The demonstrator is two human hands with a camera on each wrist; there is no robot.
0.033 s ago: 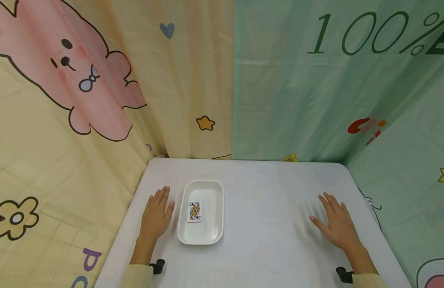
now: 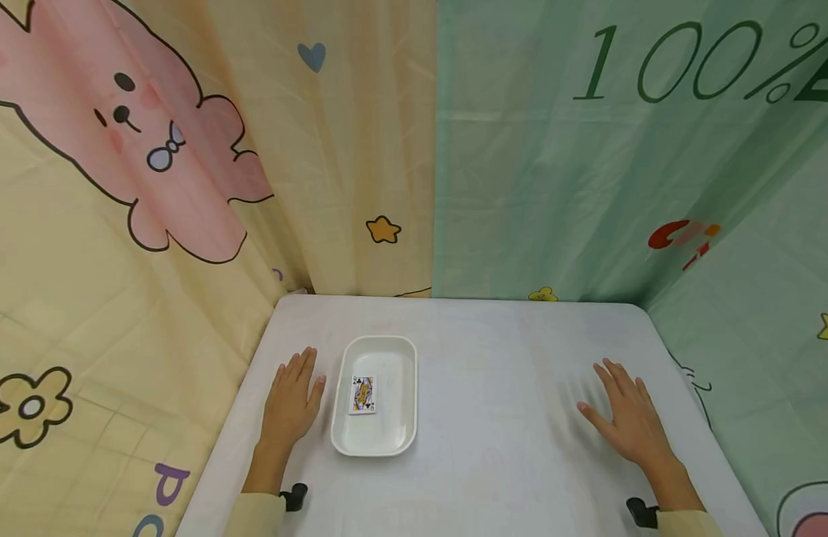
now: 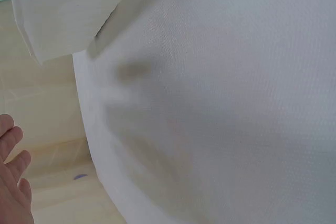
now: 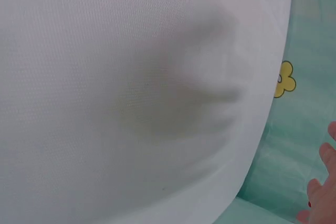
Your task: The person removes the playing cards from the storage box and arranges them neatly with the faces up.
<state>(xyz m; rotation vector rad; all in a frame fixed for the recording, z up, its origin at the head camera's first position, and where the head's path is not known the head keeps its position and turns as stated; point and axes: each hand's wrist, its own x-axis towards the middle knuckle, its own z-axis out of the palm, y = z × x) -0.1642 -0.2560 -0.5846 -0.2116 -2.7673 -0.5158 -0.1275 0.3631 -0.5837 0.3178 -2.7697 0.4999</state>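
A white oval-cornered tray (image 2: 394, 432) lies left of the table's middle in the head view. Inside it, toward its left side, is a stack of playing cards (image 2: 362, 395) with a queen of clubs face up on top. My left hand (image 2: 292, 403) hovers just left of the tray, fingers straight and holding nothing. Over the right part of the table is my right hand (image 2: 625, 418), fingers spread and nothing in it. In the left wrist view the fingers (image 3: 16, 166) show at the left edge, below the tray's side (image 3: 73, 19). Fingers (image 4: 328, 171) of the right hand appear at that view's right edge.
A white cloth covers the table (image 2: 488, 388). Behind and to the left hangs a yellow curtain (image 2: 360, 149) with cartoon prints, and a green curtain (image 2: 521, 186) hangs behind and to the right. Each wrist carries a small black mount (image 2: 295, 497).
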